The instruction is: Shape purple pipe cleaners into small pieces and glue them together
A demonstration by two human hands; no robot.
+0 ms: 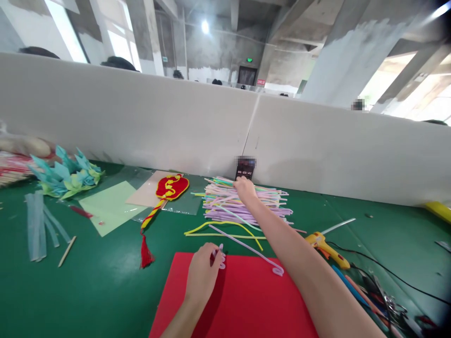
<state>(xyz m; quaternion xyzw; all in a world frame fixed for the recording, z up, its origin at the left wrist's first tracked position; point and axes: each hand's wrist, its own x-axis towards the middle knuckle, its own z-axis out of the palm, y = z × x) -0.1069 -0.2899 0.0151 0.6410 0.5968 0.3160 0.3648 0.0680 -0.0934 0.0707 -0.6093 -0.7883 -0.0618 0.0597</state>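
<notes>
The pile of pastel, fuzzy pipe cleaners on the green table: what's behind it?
A dark rectangular device displaying 00:03:42, and beyond it a smooth white partition. The device's base can't be seen; the person's bare right hand covers part of it.

A red, paddle-shaped fuzzy ornament (180, 188) with yellow trim and a red tassel (145, 254) lay on the green table (95, 291), overlapping a pale pink sheet (143, 193). Just beside that was a light green paper sheet (109, 213); farther left sat a cluster of pointed teal and lime leaves (70, 176). Translucent pale strips (35, 230) lay near a short, thin wooden stick (66, 252). A yellow glue gun (329, 249) with a black cord (394, 275) rested on the right. Behind stood a long white partition (141, 117).
</notes>
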